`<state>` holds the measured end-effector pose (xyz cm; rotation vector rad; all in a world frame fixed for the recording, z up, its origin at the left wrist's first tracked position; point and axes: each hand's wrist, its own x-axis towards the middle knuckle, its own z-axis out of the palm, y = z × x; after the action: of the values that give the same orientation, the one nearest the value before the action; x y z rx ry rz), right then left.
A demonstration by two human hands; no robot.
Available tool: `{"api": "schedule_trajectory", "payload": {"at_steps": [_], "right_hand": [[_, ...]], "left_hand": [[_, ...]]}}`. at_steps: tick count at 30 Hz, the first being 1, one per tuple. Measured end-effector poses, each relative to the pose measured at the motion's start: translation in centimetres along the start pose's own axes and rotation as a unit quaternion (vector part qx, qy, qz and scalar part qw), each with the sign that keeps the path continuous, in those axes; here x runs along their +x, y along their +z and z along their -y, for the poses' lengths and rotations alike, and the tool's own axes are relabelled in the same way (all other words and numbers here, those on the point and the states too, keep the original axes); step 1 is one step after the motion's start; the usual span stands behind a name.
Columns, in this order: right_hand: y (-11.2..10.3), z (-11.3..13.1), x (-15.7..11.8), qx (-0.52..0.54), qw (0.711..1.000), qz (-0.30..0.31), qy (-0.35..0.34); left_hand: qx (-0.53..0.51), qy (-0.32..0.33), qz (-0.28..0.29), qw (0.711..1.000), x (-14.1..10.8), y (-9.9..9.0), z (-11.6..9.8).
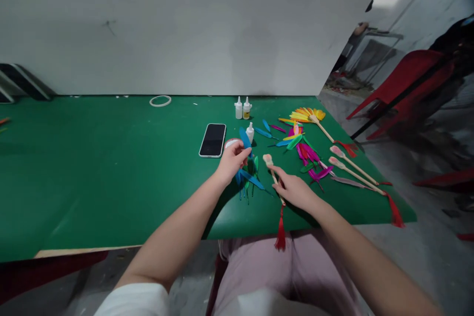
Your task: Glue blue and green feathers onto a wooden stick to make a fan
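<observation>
1. The stick [274, 177] is sitting near the edge of the counter [129, 173], the right grip [294, 190] pinching it — a shifting lap [252, 264] could snag its tassel [280, 237].
2. The left grip [232, 160] is pinching a blue feather [244, 137] — squeezing could bend it.
3. A bottle [250, 133] is standing beside it, easily knocked.

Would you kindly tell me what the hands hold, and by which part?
Left hand: a blue feather, near its lower end. Right hand: a tasselled stick, below its pale head.
</observation>
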<state>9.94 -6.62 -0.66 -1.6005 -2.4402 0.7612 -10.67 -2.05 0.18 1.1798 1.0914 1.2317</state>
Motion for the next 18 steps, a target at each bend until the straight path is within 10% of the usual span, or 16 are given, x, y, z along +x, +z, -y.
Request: {"api": "schedule_trajectory", "payload": {"at_steps": [4,7,13,18], "right_hand": [[-0.7,-0.5,-0.8,0.036,0.999,0.018,-0.015],[-1.9,-0.7,0.7,0.067,0.997,-0.042,-0.005],[-3.2,0.7,10.7,0.1,0.981,-0.165,-0.023],[-2.1,2.1,16.1,0.041,0.976,-0.207,-0.057]], "left_hand": [[0.026,0.007,-0.005,1.0,-1.1,-0.4,0.1],[0.139,0.138,-0.021,0.98,-2.2,-1.0,0.8],[0.394,0.499,0.117,0.763,-3.1,-1.7,1.8],[0.43,0.527,0.101,0.726,-3.2,-1.6,1.3]]}}
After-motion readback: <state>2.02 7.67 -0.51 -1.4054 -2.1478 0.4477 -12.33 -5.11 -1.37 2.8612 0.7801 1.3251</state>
